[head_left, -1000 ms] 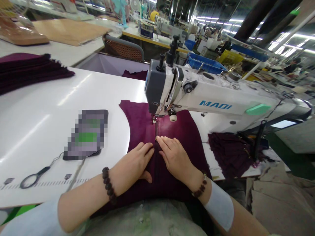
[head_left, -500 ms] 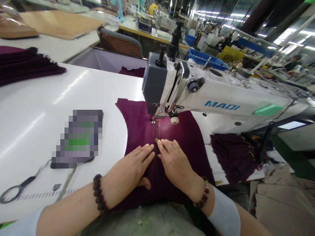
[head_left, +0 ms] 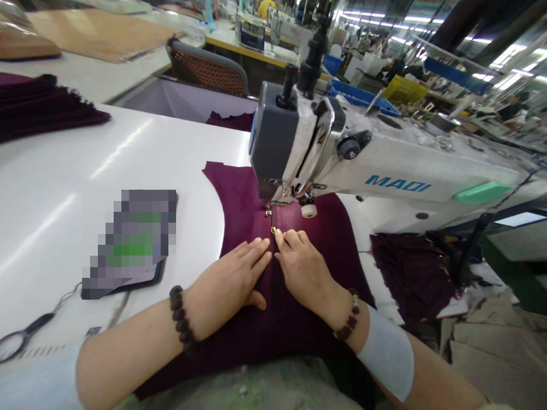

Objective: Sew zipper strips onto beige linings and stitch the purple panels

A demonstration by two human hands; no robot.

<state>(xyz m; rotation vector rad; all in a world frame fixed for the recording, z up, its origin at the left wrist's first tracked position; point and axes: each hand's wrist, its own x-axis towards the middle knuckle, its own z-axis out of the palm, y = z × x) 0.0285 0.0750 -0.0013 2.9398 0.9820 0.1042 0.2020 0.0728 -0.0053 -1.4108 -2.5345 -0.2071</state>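
Observation:
A dark purple panel point(head_left: 243, 199) lies under the head of a white sewing machine point(head_left: 342, 154). Down its middle runs a zipper point(head_left: 274, 285) with a gold slider point(head_left: 273, 230), just on my side of the presser foot point(head_left: 268, 212). My left hand point(head_left: 233, 279) rests flat on the panel left of the zipper, thumb out to the side. To the right of the zipper, my right hand point(head_left: 305, 270) presses down with fingers slightly bent, its index fingertip beside the slider. Neither hand grasps anything.
A phone point(head_left: 132, 245) with a ring strap point(head_left: 25, 336) lies on the white table at left. Stacked purple pieces point(head_left: 47, 108) sit at the far left, and more purple pieces point(head_left: 414, 273) lie right of the machine. Behind stands a chair point(head_left: 209, 68).
The panel and both hands have slid forward a little, bringing the zipper slider closer to the presser foot. The view has shifted slightly. Both hands remain laid on the fabric.

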